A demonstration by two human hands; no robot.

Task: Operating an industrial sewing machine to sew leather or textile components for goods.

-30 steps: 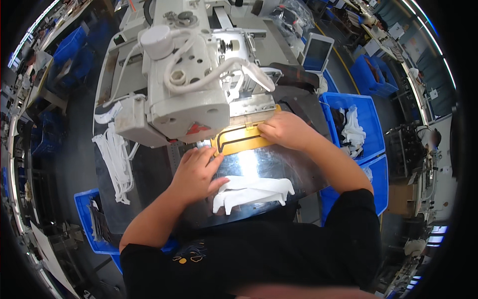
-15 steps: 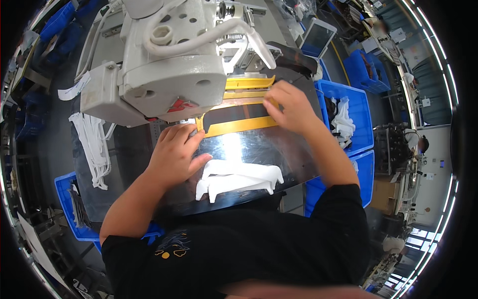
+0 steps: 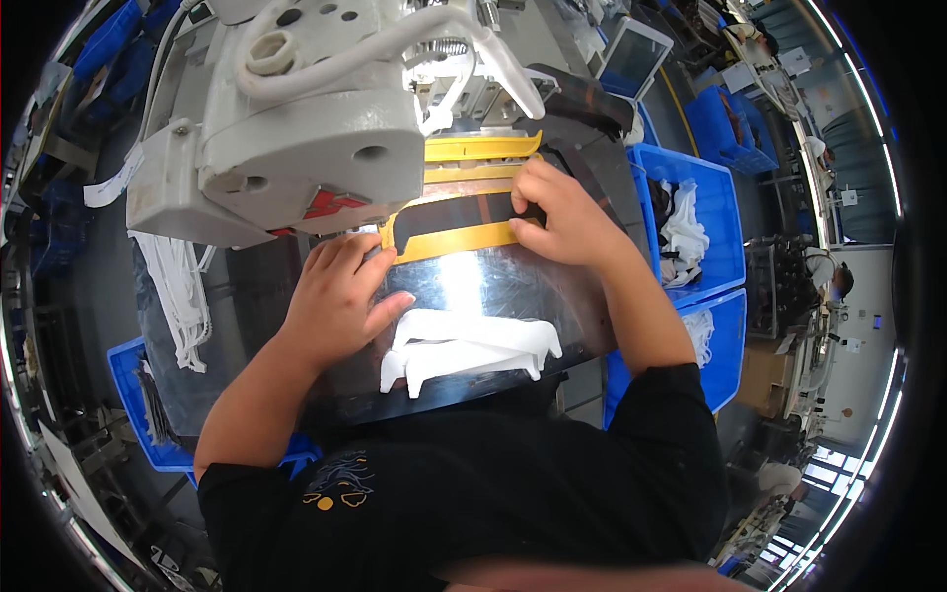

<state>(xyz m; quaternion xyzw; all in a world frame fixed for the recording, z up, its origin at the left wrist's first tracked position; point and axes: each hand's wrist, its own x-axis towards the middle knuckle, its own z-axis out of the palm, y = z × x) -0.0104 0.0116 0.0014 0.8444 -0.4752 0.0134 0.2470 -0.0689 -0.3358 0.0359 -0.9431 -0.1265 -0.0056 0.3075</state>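
Note:
In the head view, a yellow template (image 3: 444,240) with long parallel bars and a dark middle lies on the shiny metal work surface (image 3: 464,281) under the white sewing machine head (image 3: 296,168). My left hand (image 3: 340,291) rests its fingertips at the template's left end, fingers apart and thumb out. My right hand (image 3: 557,212) has curled fingers gripping the template's right end, with the thumb at the lower bar. Just below my hands lie overlapping shaped white pieces (image 3: 469,355).
White strips (image 3: 173,291) hang at the left of the machine. Blue bins (image 3: 735,237) with white and dark items stand at the right, another blue bin (image 3: 128,375) at the lower left. A tablet (image 3: 631,59) stands at the back right. Co-workers and benches show at the edges.
The template's upper yellow part now shows separated from the lower bar, behind it. My right fingers have moved up along its right end. The view has shifted, with things appearing higher and further left.

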